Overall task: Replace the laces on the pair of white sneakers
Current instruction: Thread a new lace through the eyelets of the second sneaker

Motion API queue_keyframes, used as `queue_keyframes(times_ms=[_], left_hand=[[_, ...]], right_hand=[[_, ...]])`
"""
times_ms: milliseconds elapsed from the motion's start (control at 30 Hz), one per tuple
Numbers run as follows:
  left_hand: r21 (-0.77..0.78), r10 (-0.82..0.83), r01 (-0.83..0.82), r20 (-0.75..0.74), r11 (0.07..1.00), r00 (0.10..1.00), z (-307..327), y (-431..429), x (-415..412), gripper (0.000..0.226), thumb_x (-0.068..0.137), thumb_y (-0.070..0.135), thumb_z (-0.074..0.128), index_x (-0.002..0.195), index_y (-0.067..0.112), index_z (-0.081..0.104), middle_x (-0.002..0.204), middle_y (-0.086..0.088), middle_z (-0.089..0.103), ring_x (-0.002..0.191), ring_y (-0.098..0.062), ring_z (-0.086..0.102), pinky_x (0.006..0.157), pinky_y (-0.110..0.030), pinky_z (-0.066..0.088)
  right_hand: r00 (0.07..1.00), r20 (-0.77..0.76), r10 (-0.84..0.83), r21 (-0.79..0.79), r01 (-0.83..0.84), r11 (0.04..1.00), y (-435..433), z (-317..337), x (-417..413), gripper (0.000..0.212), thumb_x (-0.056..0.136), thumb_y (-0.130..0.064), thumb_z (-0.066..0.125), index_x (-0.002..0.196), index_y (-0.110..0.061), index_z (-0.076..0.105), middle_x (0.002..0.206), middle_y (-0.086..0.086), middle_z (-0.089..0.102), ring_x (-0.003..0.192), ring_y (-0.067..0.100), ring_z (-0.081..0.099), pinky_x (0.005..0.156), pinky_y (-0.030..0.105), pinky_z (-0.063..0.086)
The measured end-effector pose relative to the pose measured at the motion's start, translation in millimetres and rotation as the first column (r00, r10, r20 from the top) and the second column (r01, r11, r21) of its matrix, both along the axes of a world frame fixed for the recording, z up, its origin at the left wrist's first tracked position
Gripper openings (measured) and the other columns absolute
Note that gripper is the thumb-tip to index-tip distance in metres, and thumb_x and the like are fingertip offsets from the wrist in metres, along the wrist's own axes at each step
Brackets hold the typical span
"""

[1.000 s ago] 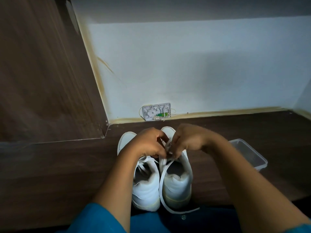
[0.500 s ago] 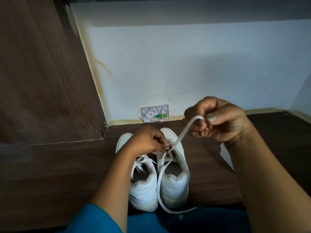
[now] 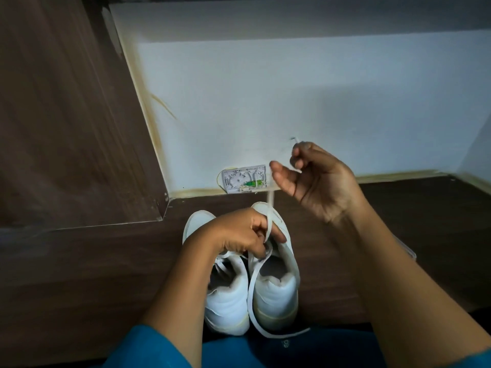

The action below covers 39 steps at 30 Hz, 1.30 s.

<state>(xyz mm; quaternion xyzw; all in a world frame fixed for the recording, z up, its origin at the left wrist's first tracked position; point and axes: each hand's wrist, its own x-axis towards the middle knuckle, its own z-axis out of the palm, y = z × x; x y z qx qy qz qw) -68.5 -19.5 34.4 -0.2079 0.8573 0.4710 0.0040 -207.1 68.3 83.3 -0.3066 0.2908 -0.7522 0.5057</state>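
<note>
White flat lace point(image 3: 269, 224) pinched at the eyelets of the right-hand white leather sneaker point(image 3: 276, 296) by the left hand point(image 3: 239, 232), fingers curled; beyond, free end gripped between right hand point(image 3: 318, 181) thumb and forefinger. Draw straight up, shoe pinned. Left of the fingers, second white sneaker point(image 3: 225, 301); right, pale plastic container point(image 3: 407, 249); farther, white wall plate point(image 3: 244, 179), none crossing the pull.

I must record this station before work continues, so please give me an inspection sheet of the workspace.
Surface: dark wood floor, bearing the sneakers.
Job's things: left sneaker and right sneaker side by side, toes toward the white wall; lace partly threaded in the right one, slack looping past its heel.
Clutter: clear plastic container, mostly hidden behind the right forearm.
Hands: left hand grips the lace at the eyelets; right hand raised, fingers pinching the lace's end.
Cables: thin wire beside the open wall box.
Surroundings: white wall ahead; wooden panel at left.
</note>
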Motion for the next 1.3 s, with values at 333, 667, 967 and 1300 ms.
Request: queue_keyframes(times_ms=[333, 667, 967, 1300], left_hand=[[0.042, 0.119, -0.117, -0.041, 0.992, 0.992, 3.4, -6.9, 9.1, 0.039, 0.099, 0.024, 0.044, 0.072, 0.01, 0.068, 0.05, 0.007, 0.057, 0.044, -0.005, 0.044, 0.042, -0.016, 0.031], [0.174, 0.181, -0.153, -0.159, 0.973, 0.97, -0.6, -6.2, 4.1, 0.048, 0.086, 0.025, 0.048, 0.041, 0.012, 0.058, 0.044, -0.003, 0.053, 0.047, -0.016, 0.046, 0.055, -0.024, 0.041], [0.499, 0.38, -0.231, -0.219, 0.835, 0.899, 2.0, -5.1, 1.6, 0.063, 0.097, 0.017, 0.038, 0.037, 0.007, 0.051, 0.042, -0.008, 0.042, 0.054, -0.021, 0.059, 0.061, -0.031, 0.058], [-0.113, 0.374, -0.401, -0.203, 0.909, 0.905, -18.5, -25.0, -1.6, 0.032, 0.064, 0.009, 0.077, 0.053, 0.02, 0.049, 0.056, -0.002, 0.045, 0.053, -0.014, 0.037, 0.058, -0.027, 0.03]], right_hand=[[0.052, -0.929, 0.365, 0.343, 0.487, 0.803, -13.9, -47.2, -11.0, 0.013, 0.089, -0.015, 0.061, 0.091, -0.011, 0.073, 0.08, 0.007, 0.071, 0.06, 0.017, 0.067, 0.064, 0.026, 0.054], [-0.028, -0.903, 0.428, 0.362, 0.486, 0.796, -19.8, -56.9, 2.1, 0.018, 0.08, -0.005, 0.062, 0.091, -0.011, 0.076, 0.082, 0.006, 0.073, 0.072, 0.016, 0.069, 0.074, 0.027, 0.057], [-0.218, -0.863, 0.455, 0.312, 0.478, 0.821, -13.5, -55.0, 4.4, 0.016, 0.073, -0.02, 0.074, 0.084, -0.01, 0.069, 0.09, 0.005, 0.068, 0.085, 0.019, 0.061, 0.071, 0.03, 0.048], [-0.126, -0.95, 0.284, 0.155, 0.601, 0.784, -24.4, -67.5, 22.8, 0.014, 0.081, -0.018, 0.063, 0.078, -0.018, 0.049, 0.1, 0.009, 0.066, 0.098, 0.029, 0.061, 0.067, 0.023, 0.035]])
